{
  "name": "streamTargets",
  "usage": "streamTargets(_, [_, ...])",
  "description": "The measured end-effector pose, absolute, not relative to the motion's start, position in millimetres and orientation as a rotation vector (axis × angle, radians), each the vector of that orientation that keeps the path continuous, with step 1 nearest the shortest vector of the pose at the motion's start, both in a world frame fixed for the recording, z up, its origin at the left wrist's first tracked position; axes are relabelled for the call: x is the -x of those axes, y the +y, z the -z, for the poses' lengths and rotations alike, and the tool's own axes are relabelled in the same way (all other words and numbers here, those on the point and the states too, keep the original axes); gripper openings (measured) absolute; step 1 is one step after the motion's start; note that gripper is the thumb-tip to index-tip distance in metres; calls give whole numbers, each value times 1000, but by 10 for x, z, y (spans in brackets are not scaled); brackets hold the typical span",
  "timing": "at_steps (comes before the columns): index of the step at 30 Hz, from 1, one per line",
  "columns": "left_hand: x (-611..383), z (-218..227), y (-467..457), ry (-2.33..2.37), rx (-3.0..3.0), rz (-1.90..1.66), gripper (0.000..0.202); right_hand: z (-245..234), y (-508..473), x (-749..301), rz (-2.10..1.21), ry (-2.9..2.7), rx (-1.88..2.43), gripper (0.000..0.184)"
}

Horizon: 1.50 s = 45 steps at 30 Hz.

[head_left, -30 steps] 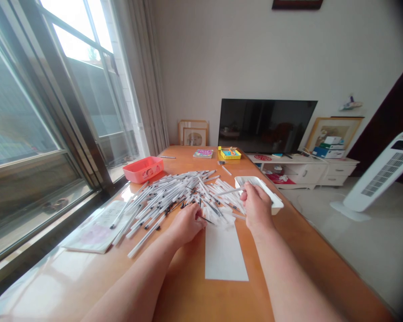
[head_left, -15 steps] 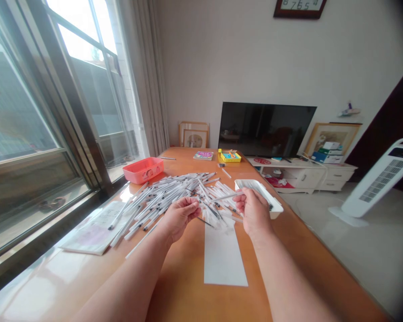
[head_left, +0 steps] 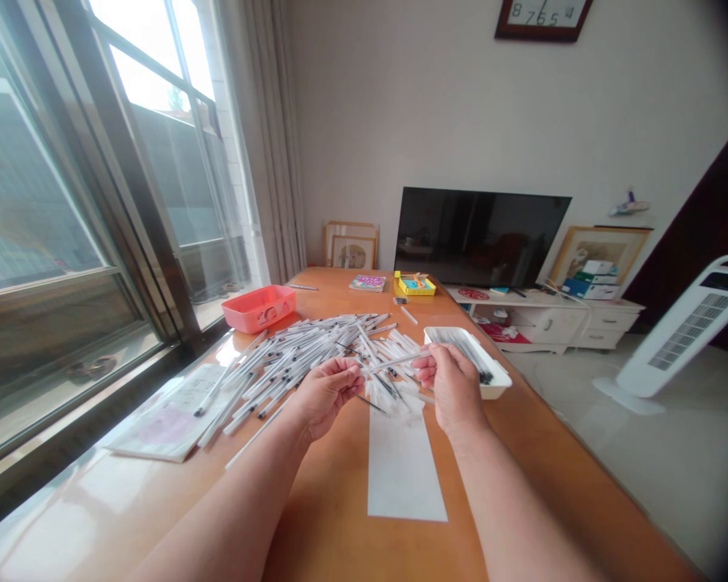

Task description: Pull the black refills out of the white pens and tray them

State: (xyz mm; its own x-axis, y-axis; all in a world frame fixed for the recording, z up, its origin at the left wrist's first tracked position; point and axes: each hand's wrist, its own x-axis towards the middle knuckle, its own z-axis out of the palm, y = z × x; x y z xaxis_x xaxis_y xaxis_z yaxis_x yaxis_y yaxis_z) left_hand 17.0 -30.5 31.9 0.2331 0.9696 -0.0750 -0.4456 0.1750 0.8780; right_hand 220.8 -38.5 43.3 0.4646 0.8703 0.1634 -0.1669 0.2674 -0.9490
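My right hand (head_left: 455, 384) is closed round one end of a slim translucent pen barrel (head_left: 399, 360). The barrel points left, and its far end comes up to the fingertips of my left hand (head_left: 332, 396). Those left fingers are pinched together; what sits between them is too small to make out. Just beyond both hands spreads a big heap of clear pens (head_left: 306, 343) with black tips. Loose clear tubes and thin black refills lie in front, over the top of a white paper strip (head_left: 405, 473). Right of my right hand, a white tray (head_left: 502, 380) holds dark-tipped pens.
A red plastic basket (head_left: 255, 314) stands behind the heap at left. Under the nearest pens lies a booklet (head_left: 163, 428). Toward the table's far end are a colourful book (head_left: 367, 283) and a yellow box (head_left: 417, 288). The table's right edge (head_left: 573, 432) drops to the floor.
My right hand has moved left and slightly down, bringing the barrel's end up to my left fingertips. The left hand has stayed almost in place.
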Motion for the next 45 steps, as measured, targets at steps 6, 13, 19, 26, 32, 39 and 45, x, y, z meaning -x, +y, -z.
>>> streamTargets(6, [-159, -279, -267, 749, -861, -1166, 22, -396, -393, -2152, -880, -851, 1063, 29])
streamTargets(13, [-22, -237, -120, 733, -716, -1311, 21, -343, -452, -2080, -1123, -1069, 1082, 19])
streamTargets(19, [22, -254, -113, 772, -719, -1320, 21, -367, -552, -1945, -1194, -1306, 1109, 18])
streamTargets(26, [-54, -300, -200, 787, -769, -1352, 31, -244, -517, -1851, -1026, -1552, 1072, 29])
streamTargets(32, [-107, -264, -212, 835, -810, -1406, 37, -230, -540, -1820, -773, -1658, 1134, 31])
streamTargets(39, [-177, -265, -252, 850, -790, -1432, 39, -231, -573, -1793, -703, -1633, 1137, 26])
streamTargets(45, [-237, -255, -268, 883, -758, -1468, 40, -244, -592, -1766, -706, -1594, 1147, 24])
